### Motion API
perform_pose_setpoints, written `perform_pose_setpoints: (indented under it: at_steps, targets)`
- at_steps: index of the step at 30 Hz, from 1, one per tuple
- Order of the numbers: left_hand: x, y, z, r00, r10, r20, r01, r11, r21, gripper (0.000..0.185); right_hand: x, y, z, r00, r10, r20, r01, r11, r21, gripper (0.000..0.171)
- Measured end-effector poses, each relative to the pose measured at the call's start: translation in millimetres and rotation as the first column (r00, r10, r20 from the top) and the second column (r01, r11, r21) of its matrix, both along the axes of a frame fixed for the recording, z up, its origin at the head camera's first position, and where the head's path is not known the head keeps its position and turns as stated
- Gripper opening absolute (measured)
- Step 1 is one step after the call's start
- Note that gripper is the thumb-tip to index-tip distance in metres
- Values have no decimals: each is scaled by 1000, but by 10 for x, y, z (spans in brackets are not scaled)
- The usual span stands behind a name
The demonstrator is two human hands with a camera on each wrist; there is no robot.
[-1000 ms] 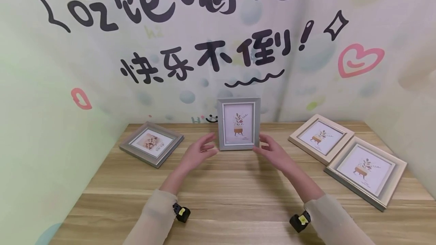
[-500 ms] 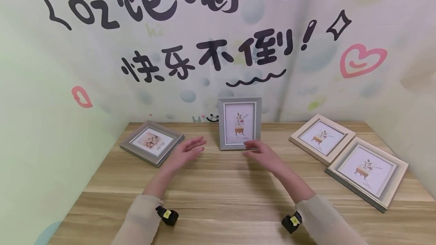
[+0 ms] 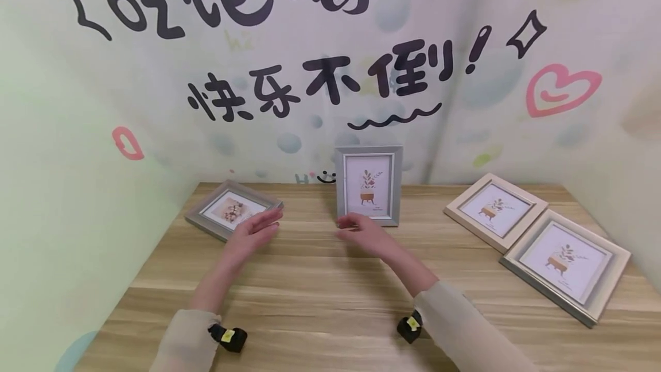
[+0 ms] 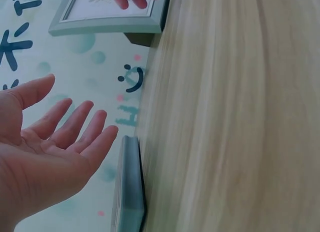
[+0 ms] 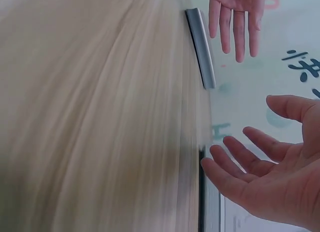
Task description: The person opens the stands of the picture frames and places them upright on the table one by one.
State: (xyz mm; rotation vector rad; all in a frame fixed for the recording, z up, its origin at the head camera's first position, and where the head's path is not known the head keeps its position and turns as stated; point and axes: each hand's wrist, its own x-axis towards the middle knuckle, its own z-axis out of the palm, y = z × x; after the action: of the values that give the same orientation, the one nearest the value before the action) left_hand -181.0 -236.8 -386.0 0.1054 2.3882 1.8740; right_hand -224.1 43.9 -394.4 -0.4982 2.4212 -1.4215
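Note:
A grey photo frame [image 3: 369,185] with a plant print stands upright at the back middle of the wooden table [image 3: 330,291]. A grey frame [image 3: 233,209] with a photo lies flat at the back left. My left hand [image 3: 253,233] hovers open just in front of that flat frame, fingers straight, holding nothing. My right hand [image 3: 364,235] is open too, low in front of the standing frame, palm facing left. In the left wrist view the open left hand [image 4: 55,142] is beside the flat frame's edge [image 4: 131,187]. The right wrist view shows the open right hand [image 5: 265,177].
Two cream frames with plant prints lie flat at the back right, one [image 3: 494,209] behind the other [image 3: 565,263]. Printed walls close the table in at the back and both sides. Bare wood stretches from the hands to the near edge.
Both hands have drawn away from the sides of the standing frame and shifted left. The left hand now nears the flat grey frame. The standing frame stays upright.

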Motion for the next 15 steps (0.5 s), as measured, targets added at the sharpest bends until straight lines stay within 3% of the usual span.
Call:
perform_pose_setpoints:
  at_steps: [10, 15]
  targets:
    - [143, -232, -10, 975, 219, 24, -218, 975, -52, 51, -144, -541, -34, 996, 89, -22, -89, 996, -18, 42]
    - [209, -211, -45, 942, 332, 52, -329, 943, -54, 54, -234, -698, -86, 995, 102, -22, -102, 994, -30, 43]
